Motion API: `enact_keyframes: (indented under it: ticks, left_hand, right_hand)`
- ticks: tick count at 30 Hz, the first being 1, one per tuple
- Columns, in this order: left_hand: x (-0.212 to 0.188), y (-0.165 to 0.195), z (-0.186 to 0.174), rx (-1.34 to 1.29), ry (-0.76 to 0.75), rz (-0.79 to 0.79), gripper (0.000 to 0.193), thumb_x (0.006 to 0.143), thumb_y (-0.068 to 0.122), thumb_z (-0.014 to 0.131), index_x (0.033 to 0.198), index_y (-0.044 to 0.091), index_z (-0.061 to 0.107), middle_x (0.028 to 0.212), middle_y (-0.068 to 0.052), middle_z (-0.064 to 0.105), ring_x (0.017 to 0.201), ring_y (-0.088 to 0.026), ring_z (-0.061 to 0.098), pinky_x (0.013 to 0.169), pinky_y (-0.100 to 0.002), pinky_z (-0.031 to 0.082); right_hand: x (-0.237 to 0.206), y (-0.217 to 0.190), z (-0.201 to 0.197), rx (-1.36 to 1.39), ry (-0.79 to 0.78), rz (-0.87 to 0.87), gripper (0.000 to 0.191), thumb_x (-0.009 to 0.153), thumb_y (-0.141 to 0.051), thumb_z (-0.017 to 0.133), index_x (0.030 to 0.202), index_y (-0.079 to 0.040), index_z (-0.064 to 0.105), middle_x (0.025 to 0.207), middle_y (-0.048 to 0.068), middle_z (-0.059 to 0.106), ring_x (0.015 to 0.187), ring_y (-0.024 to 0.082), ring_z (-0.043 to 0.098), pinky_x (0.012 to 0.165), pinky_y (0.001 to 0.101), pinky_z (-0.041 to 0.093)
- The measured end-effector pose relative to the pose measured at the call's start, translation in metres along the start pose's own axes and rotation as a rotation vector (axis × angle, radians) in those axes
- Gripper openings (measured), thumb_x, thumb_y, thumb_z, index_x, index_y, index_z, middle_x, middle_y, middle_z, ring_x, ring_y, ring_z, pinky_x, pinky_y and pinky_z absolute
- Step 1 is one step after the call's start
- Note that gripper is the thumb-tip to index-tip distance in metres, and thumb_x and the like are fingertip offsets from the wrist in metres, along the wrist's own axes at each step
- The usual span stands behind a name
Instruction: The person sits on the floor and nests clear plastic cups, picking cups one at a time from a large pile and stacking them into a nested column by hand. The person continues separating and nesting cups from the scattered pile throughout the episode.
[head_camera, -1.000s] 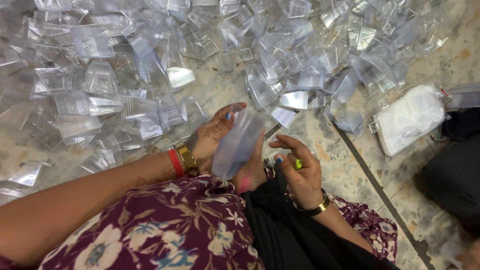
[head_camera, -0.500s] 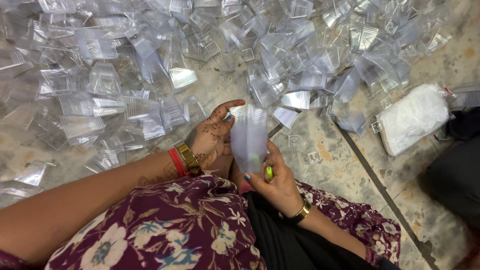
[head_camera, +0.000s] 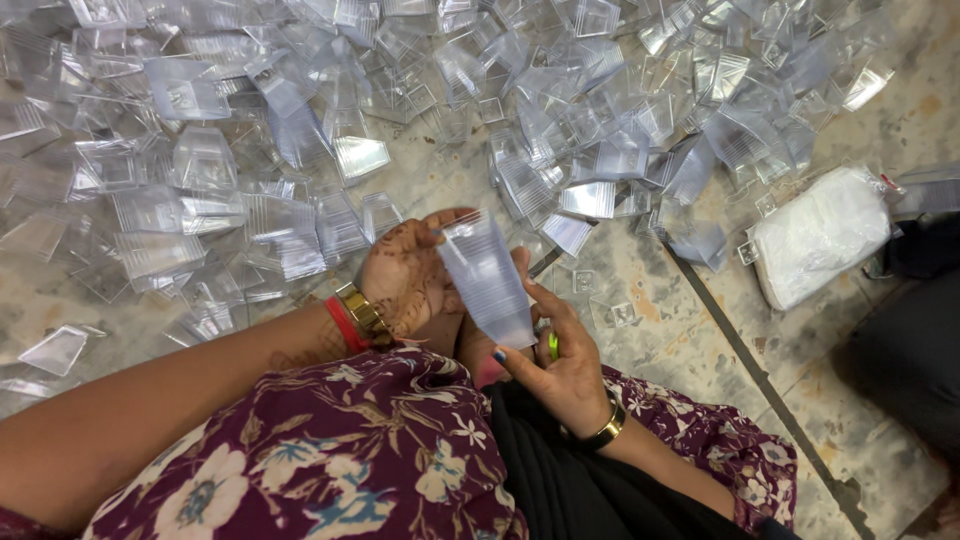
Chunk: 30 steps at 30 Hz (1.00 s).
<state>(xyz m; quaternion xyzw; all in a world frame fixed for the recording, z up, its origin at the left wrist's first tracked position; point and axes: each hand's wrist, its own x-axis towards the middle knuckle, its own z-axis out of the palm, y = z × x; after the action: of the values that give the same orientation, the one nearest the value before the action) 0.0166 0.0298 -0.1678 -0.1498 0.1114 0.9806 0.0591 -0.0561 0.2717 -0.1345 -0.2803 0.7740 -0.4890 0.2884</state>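
Note:
My left hand (head_camera: 405, 275), with a gold and a red bangle at the wrist, grips a tall stack of clear plastic cups (head_camera: 487, 277) by its upper end. My right hand (head_camera: 560, 365) supports the stack's lower end with thumb and fingers, and a small green thing (head_camera: 553, 345) shows in its palm. The stack tilts slightly and sits above my lap, over the floral cloth (head_camera: 330, 450). Beyond the hands a wide heap of loose clear plastic cups and lids (head_camera: 330, 130) covers the stone floor.
A white plastic-wrapped bundle (head_camera: 820, 235) lies on the floor at the right. Dark cloth (head_camera: 915, 340) fills the right edge. A dark joint line (head_camera: 745, 350) runs diagonally across the bare mottled floor right of my hands.
My right hand has come in from the right and closed on the stack's lower end. The stack now stands more upright between both hands.

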Motion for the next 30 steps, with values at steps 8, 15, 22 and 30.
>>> enact_keyframes:
  ticks: [8, 15, 22, 30]
  left_hand:
    - [0.001, -0.005, 0.010, 0.323, 0.034, -0.039, 0.062, 0.086, 0.011, 0.057, 0.147, 0.012, 0.043, 0.141, -0.017, 0.058, 0.130, -0.034, 0.062, 0.096, -0.053, 0.055]
    - [0.005, -0.017, -0.003, 0.520, 0.020, -0.030, 0.080, 0.076, 0.054, 0.069, 0.144, 0.015, 0.049, 0.141, -0.012, 0.060, 0.122, -0.028, 0.067, 0.084, -0.046, 0.064]
    - [0.007, -0.027, -0.033, 0.509, 0.103, -0.156, 0.071, 0.086, 0.048, 0.069, 0.139, 0.006, 0.050, 0.139, -0.017, 0.059, 0.119, -0.029, 0.069, 0.084, -0.045, 0.061]
    - [0.021, -0.032, -0.042, 0.705, 0.107, 0.072, 0.075, 0.098, 0.048, 0.052, 0.160, 0.016, 0.024, 0.139, -0.002, 0.048, 0.121, -0.020, 0.056, 0.094, -0.035, 0.055]
  right_hand:
    - [-0.002, -0.002, -0.017, -0.287, 0.188, -0.147, 0.067, 0.074, -0.003, 0.084, 0.137, -0.008, 0.059, 0.118, 0.007, 0.054, 0.058, 0.006, 0.048, 0.053, 0.0214, 0.045]
    - [0.000, 0.002, -0.026, -0.380, 0.293, -0.335, 0.062, 0.075, 0.004, 0.078, 0.133, -0.010, 0.062, 0.121, 0.008, 0.051, 0.066, 0.010, 0.052, 0.060, 0.0250, 0.048]
    - [0.004, 0.000, -0.034, -0.397, 0.222, -0.333, 0.062, 0.072, -0.001, 0.083, 0.129, -0.006, 0.059, 0.121, 0.010, 0.056, 0.073, 0.013, 0.054, 0.068, 0.0280, 0.047]
    - [0.006, 0.009, -0.009, 0.025, 0.132, 0.110, 0.049, 0.073, -0.005, 0.085, 0.117, -0.004, 0.062, 0.112, 0.004, 0.064, 0.067, 0.007, 0.045, 0.059, 0.0256, 0.044]
